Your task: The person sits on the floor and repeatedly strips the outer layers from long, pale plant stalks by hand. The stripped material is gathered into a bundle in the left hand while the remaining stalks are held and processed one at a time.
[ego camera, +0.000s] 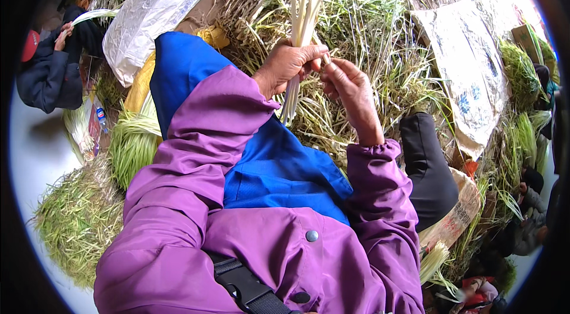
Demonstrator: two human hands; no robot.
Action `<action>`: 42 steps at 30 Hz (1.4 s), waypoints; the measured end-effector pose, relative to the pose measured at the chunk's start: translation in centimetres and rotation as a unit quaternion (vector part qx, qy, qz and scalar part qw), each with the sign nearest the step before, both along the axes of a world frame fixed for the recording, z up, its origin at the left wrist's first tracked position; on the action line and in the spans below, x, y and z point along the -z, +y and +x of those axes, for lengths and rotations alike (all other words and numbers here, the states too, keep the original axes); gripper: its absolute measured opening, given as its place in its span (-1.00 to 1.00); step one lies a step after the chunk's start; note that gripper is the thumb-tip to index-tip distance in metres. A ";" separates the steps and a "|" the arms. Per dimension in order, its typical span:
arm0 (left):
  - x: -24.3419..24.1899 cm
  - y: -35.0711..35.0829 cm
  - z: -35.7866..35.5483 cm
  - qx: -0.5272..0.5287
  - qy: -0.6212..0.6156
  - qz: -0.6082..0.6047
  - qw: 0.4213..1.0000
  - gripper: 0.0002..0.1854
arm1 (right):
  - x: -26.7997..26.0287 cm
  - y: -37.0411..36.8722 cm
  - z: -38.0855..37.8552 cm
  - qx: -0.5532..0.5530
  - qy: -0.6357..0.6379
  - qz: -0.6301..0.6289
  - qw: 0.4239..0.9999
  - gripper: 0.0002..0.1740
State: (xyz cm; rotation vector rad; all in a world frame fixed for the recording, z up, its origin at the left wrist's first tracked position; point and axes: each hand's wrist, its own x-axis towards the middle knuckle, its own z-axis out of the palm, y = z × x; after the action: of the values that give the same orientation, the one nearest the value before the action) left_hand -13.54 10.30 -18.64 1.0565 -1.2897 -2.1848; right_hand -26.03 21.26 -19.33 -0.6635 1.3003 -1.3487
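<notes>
My left hand (285, 62) is closed around a bundle of pale, whitish plant stalks (304, 17). The stalks fan out above the fist, and their thinner ends hang below it. Close beside it on the right, my right hand (349, 80) pinches the end of a short pale stalk piece (327, 58) between thumb and fingers. The thumb of my left hand nearly meets these fingertips. Whether that piece belongs to the bundle I cannot tell. Beneath both hands lies a large heap of green and straw-coloured leaves and stalks (369, 15).
A white woven sack (160, 11) lies at upper left, and another woven sack (467, 64) at right. Green stalks (133, 144) rest left of my blue apron (285, 167). A person (53, 64) holding stalks sits at far left. More people (530, 211) are at the right rim.
</notes>
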 end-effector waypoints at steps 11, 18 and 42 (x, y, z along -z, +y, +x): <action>0.5 0.8 -0.9 -0.014 0.018 -0.054 0.998 -0.89 | 2.2 -0.8 -1.7 0.058 -0.179 -0.018 0.982 -0.89; 0.9 -0.5 -0.6 -0.058 0.094 0.020 0.994 -0.90 | 4.6 -0.8 -6.0 0.163 -0.145 0.011 0.976 -0.88; 0.5 -3.5 1.8 -0.100 0.190 0.103 0.971 -0.86 | 10.8 2.8 -10.2 -0.244 0.186 0.154 0.939 -0.53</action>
State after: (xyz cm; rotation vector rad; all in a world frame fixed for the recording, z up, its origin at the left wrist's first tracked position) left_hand -11.77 6.76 -19.13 0.7496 -0.7683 -2.2560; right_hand -36.27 24.10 -30.10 -0.9723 1.4779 -0.6159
